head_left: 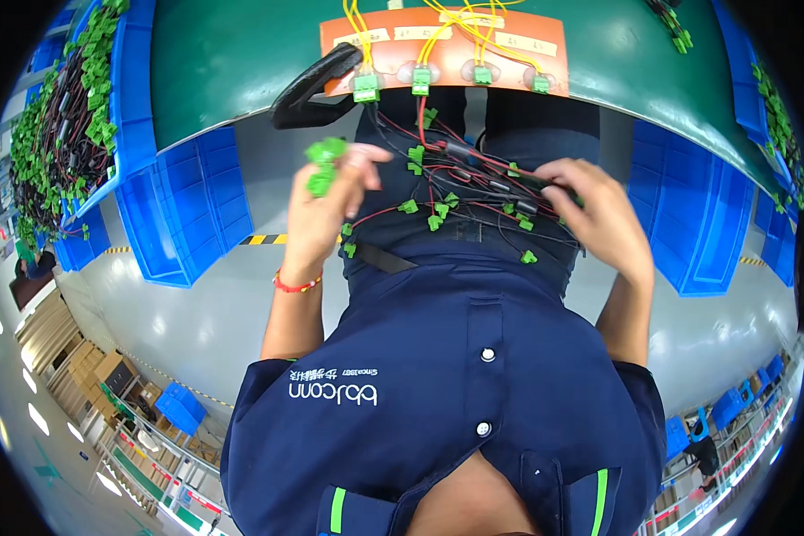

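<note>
Looked matt on the cloth shirt [420, 335], smooth plastic on the blue bins [183, 210] and green connectors [325, 156], glossy on the tabletop [232, 58]

Our surface [232, 67] is green and our board [554, 73] is orange, with cream tape [422, 33]. We see yellow wires [433, 37], red and black cords [460, 152] and bright green plugs [366, 87]. Our bins [192, 210] are blue. Our shirt [402, 326] is dark blue, with white buttons [488, 355] and light green stripes [338, 509]. Our wristband [297, 285] is red. We spot a black and yellow striped line [263, 239] on the grey floor [219, 304].
</note>
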`<action>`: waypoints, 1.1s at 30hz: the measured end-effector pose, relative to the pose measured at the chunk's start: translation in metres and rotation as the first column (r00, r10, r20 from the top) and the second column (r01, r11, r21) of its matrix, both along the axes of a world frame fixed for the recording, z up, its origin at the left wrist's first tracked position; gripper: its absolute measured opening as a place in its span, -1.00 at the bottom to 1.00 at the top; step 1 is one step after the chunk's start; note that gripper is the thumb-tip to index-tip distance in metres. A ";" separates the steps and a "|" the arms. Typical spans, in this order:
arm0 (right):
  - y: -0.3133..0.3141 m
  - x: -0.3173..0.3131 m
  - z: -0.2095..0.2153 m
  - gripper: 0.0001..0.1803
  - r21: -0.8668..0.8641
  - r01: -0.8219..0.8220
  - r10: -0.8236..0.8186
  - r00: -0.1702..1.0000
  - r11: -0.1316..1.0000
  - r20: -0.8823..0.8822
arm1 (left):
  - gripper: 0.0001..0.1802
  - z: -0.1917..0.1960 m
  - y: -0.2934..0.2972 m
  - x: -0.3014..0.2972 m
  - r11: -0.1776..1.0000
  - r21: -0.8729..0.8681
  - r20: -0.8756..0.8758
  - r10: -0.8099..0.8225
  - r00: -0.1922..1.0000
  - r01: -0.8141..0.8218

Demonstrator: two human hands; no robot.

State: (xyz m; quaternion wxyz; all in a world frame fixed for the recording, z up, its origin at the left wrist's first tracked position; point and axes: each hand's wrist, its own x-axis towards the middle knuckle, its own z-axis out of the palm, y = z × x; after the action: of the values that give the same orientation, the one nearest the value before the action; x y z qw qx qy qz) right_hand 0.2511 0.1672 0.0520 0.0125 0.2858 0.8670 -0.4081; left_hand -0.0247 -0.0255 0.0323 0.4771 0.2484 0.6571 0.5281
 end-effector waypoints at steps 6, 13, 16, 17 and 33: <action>-0.002 0.008 0.021 -0.90 -0.459 0.201 -0.332 0.916 0.866 -0.225 | -0.67 0.023 0.004 0.006 0.933 0.358 -0.100 0.059 0.993 -0.020; -0.023 -0.043 0.017 -0.81 -0.870 -0.095 -0.519 0.769 0.484 -0.373 | -0.70 0.047 0.050 0.065 0.898 0.265 -0.301 -0.271 0.914 0.353; -0.025 -0.052 0.008 -0.81 -0.919 -0.137 -0.585 0.734 0.370 -0.345 | -0.77 0.044 0.049 0.066 0.941 0.225 -0.171 -0.218 0.961 0.253; -0.027 -0.054 0.005 -0.81 -0.926 -0.147 -0.604 0.720 0.347 -0.341 | -0.79 0.041 0.048 0.066 0.948 0.216 -0.124 -0.208 0.970 0.232; -0.037 -0.057 -0.004 -0.74 -0.947 -0.225 -0.661 0.679 0.229 -0.321 | -0.85 0.016 0.051 0.065 0.979 0.199 -0.137 -0.021 0.990 0.049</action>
State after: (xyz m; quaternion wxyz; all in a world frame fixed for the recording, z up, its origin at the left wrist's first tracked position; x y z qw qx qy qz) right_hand 0.1944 0.1303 0.0477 -0.2036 0.1762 0.3142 -0.9104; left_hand 0.0403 0.0252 0.0481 0.4133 0.3422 0.6262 0.5656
